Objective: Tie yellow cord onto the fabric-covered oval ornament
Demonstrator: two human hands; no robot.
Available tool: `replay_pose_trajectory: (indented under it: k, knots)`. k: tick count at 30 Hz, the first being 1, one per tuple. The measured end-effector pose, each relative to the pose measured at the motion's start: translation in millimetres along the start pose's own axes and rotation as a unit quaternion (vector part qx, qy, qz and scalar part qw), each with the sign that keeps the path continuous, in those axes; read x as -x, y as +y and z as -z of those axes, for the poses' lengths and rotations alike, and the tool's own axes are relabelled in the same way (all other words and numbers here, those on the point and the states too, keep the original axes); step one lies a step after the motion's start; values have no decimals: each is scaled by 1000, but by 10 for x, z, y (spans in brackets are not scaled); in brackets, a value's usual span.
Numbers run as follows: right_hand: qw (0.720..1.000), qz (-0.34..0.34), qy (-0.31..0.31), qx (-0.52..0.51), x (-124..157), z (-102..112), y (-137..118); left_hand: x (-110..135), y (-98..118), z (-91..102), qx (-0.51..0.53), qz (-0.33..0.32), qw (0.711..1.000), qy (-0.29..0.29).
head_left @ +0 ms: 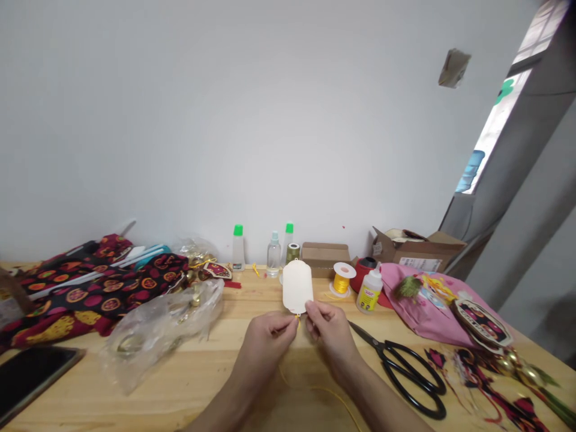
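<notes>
Bare wood of the table [216, 375] was free between the left hand [269, 339] and the plastic bag [162, 327], so a hand could pass there to the near edge. Right of the right hand [332, 331], the black scissors [405, 369] lay close and blocked that side. Behind the white card [297, 287], the yellow spool [342, 281] and the glue bottle [369, 292] stood near, with small bottles [273, 255] along the wall. The patterned fabric [90, 288] filled the far left and the phone [31, 375] took the near left corner. A thin yellow cord [324, 390] lay on the wood between the forearms.
</notes>
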State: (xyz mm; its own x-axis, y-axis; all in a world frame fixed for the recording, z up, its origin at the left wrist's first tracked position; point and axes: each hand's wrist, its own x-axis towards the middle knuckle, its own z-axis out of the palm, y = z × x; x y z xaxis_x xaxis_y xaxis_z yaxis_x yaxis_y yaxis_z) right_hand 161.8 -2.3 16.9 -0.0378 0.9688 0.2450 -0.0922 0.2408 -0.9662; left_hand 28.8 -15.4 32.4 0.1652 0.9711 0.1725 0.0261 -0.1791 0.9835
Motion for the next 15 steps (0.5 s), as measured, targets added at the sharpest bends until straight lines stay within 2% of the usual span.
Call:
replay_pose_trajectory:
  k: [2,4,6,7,9,12,15]
  knots:
    - [1000,-3,8,4,3,-6,6,6,31,33,-94,-65,993,18]
    - [1000,-5,15,6,5,-11,5,14,50,53,-198,-128,971,27]
    - [1000,-8,16,3,6,-11,5,20,51,53,-261,-159,952,23]
    - [1000,-9,15,1,5,-9,7,21,47,47,-261,-154,953,15]
    - [1000,-11,11,-3,0,-1,12,18,34,26,-216,-120,969,-6]
    - [1000,-12,7,-9,-11,15,19,6,25,-7,-57,-31,997,-37]
    - [1000,-13,9,-16,-20,28,16,-10,22,-12,88,88,992,-35]
